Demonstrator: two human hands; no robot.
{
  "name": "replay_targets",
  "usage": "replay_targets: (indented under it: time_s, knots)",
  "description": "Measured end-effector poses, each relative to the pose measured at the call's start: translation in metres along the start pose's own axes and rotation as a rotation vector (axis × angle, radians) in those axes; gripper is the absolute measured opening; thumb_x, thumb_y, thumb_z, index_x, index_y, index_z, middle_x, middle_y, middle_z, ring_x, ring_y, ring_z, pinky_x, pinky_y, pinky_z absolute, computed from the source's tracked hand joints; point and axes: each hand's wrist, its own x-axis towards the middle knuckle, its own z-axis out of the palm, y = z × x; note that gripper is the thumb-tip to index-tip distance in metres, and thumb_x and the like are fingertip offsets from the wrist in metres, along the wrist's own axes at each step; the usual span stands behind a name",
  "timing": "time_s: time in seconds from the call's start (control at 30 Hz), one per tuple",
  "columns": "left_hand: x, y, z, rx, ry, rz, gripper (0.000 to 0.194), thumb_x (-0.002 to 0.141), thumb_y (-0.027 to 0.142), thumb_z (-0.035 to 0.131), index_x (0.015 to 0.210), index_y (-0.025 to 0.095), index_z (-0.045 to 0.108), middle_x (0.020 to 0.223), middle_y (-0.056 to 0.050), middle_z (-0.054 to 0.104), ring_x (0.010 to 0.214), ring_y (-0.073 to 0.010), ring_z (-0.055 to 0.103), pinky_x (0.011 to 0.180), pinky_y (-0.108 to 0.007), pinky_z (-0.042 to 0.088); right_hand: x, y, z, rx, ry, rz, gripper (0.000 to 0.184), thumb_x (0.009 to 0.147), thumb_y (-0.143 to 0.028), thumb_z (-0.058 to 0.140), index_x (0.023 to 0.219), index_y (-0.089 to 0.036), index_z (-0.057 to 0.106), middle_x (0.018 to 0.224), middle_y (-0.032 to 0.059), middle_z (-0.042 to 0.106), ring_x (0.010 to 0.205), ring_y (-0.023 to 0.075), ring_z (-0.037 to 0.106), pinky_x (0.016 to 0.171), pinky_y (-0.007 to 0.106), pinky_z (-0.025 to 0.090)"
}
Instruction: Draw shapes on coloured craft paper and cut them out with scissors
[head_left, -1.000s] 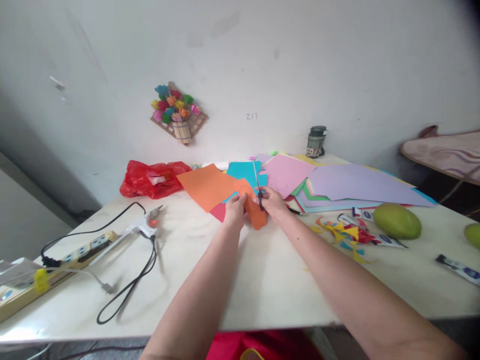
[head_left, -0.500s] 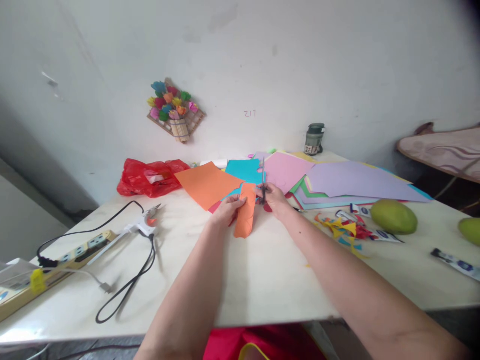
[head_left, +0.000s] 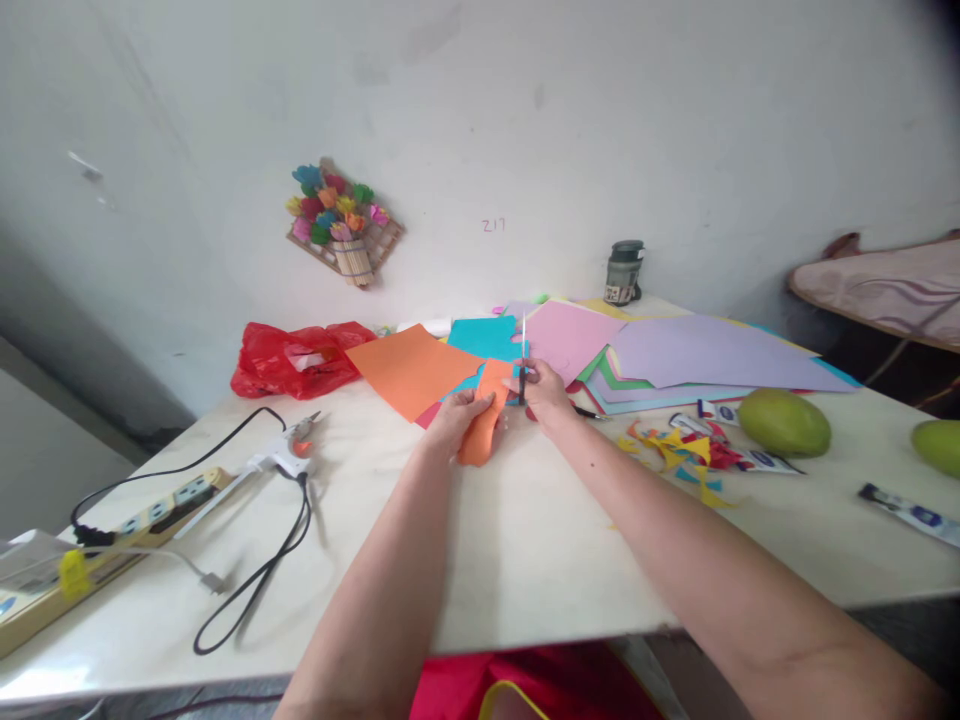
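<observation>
My left hand (head_left: 456, 418) pinches a strip of orange paper (head_left: 484, 425) above the middle of the table; the strip is bent and tilted. In my right hand (head_left: 545, 392) are scissors (head_left: 523, 350), fingers round the handles and blades pointing away toward the wall. The scissors stand just to the right of the strip's upper end, where the right fingertips come close to the paper. Whether those fingertips touch the strip I cannot tell. Behind the hands lie a larger orange sheet (head_left: 412, 370) and a turquoise sheet (head_left: 480, 338) with a cut edge.
Pink paper (head_left: 570, 335) and lilac paper (head_left: 720, 352) lie at the back right. Paper scraps (head_left: 694, 452), glue tubes (head_left: 907, 515) and a green mango (head_left: 784, 422) are on the right. To the left are a red bag (head_left: 259, 365), glue gun (head_left: 292, 455) and power strip (head_left: 154, 518).
The orange strip has turned, its near end swinging left and curling. The scissors have shifted slightly, staying in my right hand. The whole view has moved a little.
</observation>
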Motion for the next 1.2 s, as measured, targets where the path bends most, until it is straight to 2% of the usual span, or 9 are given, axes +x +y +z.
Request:
replay_targets:
  time_s: [0.1,0.2,0.37,0.53,0.77,1.03,1.2]
  knots:
    - [0.002,-0.001,-0.004,0.007,0.144,0.067,0.035,0.061,0.042,0.074,0.073,0.013,0.059,0.057,-0.006,0.064,0.051,-0.0167,0.060,0.049,-0.025,0.045,0.001,0.000,-0.007,-0.045,-0.040,0.030,0.037,0.057,-0.035,0.071,0.085,-0.020,0.052,0.053,-0.0058,0.056,0.045,0.0105,0.054,0.045,0.022,0.041]
    - [0.004,-0.002,-0.007,-0.017,0.258,0.107,0.037,0.060,0.045,0.074,0.075,0.014,0.059,0.058,-0.005,0.064,0.053,-0.0183,0.062,0.049,-0.026,0.046,0.002,0.002,-0.015,-0.145,-0.161,0.111,0.031,0.063,-0.043,0.068,0.073,-0.018,0.053,0.049,-0.0033,0.056,0.038,0.0081,0.048,0.038,0.020,0.033]
    - [0.007,-0.004,-0.012,-0.048,0.268,0.189,0.037,0.060,0.042,0.075,0.077,0.012,0.061,0.071,-0.009,0.068,0.063,-0.0191,0.065,0.057,-0.027,0.048,-0.001,0.001,-0.021,-0.190,-0.373,0.141,0.034,0.067,-0.049,0.065,0.069,-0.017,0.052,0.051,-0.0007,0.059,0.039,0.0078,0.049,0.037,0.019,0.032]
    - [0.007,-0.005,-0.014,-0.115,0.254,0.249,0.034,0.062,0.038,0.074,0.078,0.014,0.058,0.072,-0.007,0.067,0.065,-0.0183,0.065,0.063,-0.028,0.050,-0.006,-0.005,-0.021,-0.235,-0.537,0.160,0.033,0.069,-0.049,0.064,0.075,-0.017,0.057,0.055,-0.0003,0.060,0.041,0.0077,0.051,0.040,0.018,0.033]
    - [0.006,-0.005,-0.014,-0.162,0.249,0.236,0.035,0.059,0.039,0.076,0.077,0.014,0.059,0.069,-0.005,0.066,0.063,-0.0171,0.065,0.061,-0.027,0.049,-0.014,-0.015,-0.020,-0.283,-0.605,0.153,0.037,0.069,-0.051,0.063,0.076,-0.015,0.059,0.055,0.0004,0.061,0.039,0.0080,0.051,0.038,0.019,0.031]
    - [0.008,-0.006,-0.013,-0.183,0.279,0.218,0.034,0.054,0.033,0.079,0.071,0.013,0.058,0.063,-0.002,0.064,0.055,-0.0122,0.060,0.056,-0.023,0.046,-0.015,-0.013,-0.018,-0.297,-0.608,0.134,0.036,0.069,-0.050,0.064,0.070,-0.016,0.055,0.053,0.0000,0.060,0.037,0.0081,0.050,0.034,0.019,0.027]
    - [0.007,-0.006,-0.011,-0.161,0.278,0.186,0.035,0.056,0.035,0.078,0.073,0.014,0.057,0.063,-0.003,0.064,0.055,-0.0133,0.060,0.055,-0.024,0.045,-0.015,-0.011,-0.017,-0.303,-0.608,0.116,0.036,0.068,-0.050,0.064,0.067,-0.015,0.054,0.052,-0.0013,0.057,0.036,0.0059,0.046,0.034,0.018,0.025]
